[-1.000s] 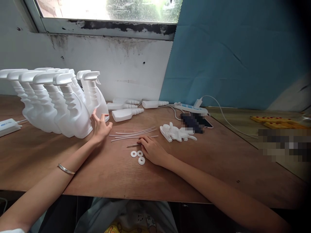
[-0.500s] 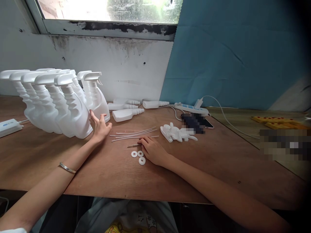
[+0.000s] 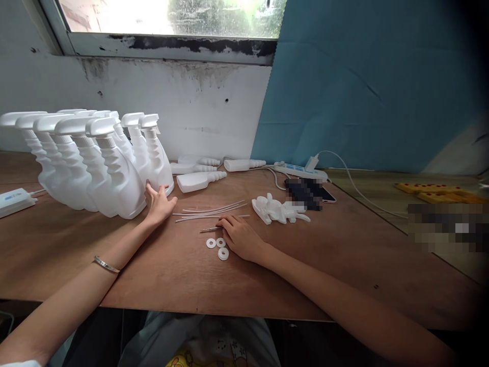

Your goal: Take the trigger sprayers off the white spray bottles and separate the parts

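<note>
My left hand (image 3: 160, 206) is at the base of a white trigger spray bottle (image 3: 160, 163), its fingers and thumb on the lower body. The bottle stands upright at the right end of a group of similar spray bottles (image 3: 126, 188). My right hand (image 3: 242, 237) rests on the table with curled fingers over the end of a thin metal tool (image 3: 210, 230), whose exact kind is unclear. In front of that hand lie several white ring washers (image 3: 223, 253). Thin white tubes (image 3: 214, 209) lie behind the tool.
White trigger spray heads (image 3: 280, 209) lie in a pile right of the tubes. Several bottles without heads (image 3: 200, 181) lie along the wall. Farther right are a power strip (image 3: 301, 171), cables and a phone (image 3: 326, 192). A white adapter (image 3: 15, 200) sits at the left edge.
The spray bottle at my left hand has turned: its trigger and nozzle, earlier pointing right, now face more toward me. My right hand has stayed in place.
</note>
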`<state>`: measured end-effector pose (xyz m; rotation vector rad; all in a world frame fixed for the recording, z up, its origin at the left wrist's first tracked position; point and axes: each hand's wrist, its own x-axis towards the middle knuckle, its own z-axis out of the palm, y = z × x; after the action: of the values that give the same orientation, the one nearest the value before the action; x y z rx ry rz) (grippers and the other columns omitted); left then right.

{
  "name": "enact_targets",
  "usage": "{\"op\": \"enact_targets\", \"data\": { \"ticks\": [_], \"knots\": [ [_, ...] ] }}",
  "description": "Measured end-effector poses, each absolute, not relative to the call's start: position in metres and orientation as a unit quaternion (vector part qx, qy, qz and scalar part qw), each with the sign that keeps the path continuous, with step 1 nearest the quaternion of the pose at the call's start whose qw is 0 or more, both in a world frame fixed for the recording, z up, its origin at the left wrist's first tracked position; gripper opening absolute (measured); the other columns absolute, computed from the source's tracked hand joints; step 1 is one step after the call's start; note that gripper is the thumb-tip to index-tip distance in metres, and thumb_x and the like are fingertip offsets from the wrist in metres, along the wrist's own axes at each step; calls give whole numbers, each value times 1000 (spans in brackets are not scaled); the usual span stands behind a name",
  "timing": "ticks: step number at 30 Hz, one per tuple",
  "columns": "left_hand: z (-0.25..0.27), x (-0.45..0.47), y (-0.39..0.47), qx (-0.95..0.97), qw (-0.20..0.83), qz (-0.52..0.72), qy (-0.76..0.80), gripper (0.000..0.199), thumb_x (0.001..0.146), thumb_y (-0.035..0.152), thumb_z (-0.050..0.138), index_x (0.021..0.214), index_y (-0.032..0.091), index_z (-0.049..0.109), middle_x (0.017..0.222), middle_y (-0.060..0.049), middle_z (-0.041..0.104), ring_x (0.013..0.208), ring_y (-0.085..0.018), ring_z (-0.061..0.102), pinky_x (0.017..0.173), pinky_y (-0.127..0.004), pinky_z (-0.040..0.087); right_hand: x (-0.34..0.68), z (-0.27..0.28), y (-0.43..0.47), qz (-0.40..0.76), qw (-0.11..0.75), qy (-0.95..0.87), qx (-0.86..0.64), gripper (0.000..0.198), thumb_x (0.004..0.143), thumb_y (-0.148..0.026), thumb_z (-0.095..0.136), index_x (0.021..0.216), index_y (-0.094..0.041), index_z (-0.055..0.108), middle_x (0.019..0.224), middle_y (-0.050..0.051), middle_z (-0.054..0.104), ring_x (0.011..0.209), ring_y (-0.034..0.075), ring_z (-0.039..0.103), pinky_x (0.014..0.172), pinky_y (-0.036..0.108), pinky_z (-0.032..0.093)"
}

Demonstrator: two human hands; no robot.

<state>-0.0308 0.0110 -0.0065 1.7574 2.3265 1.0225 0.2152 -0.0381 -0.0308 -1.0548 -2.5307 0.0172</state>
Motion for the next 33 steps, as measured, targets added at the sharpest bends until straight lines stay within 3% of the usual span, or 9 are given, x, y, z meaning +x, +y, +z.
{"op": "enact_targets", "data": {
  "ticks": [7,17,33],
  "knots": [
    [-13,-40,21,566,65,301,765,61,68,31,57,125,15,46,140,-18,15,129,-41,22,105,-46,24,216,-31,-39,6,195,-905,-378,23,84,-8,40,100,-13,55,103,10,56,103,21,48,89,35,41],
    [-15,-52,33,587,97,286,751,52,73,32,52,123,18,53,117,-12,56,114,-30,49,97,-37,37,215,-28,-39,7,194,-906,-377,23,84,-8,40,100,-14,54,103,9,56,103,20,48,89,35,41],
    [-17,-49,24,590,80,343,727,52,70,43,60,114,17,61,124,-11,54,115,-31,49,98,-40,37,215,-28,-39,7,188,-905,-381,23,84,-9,40,101,-13,55,104,10,56,103,21,48,90,36,41]
  ]
}}
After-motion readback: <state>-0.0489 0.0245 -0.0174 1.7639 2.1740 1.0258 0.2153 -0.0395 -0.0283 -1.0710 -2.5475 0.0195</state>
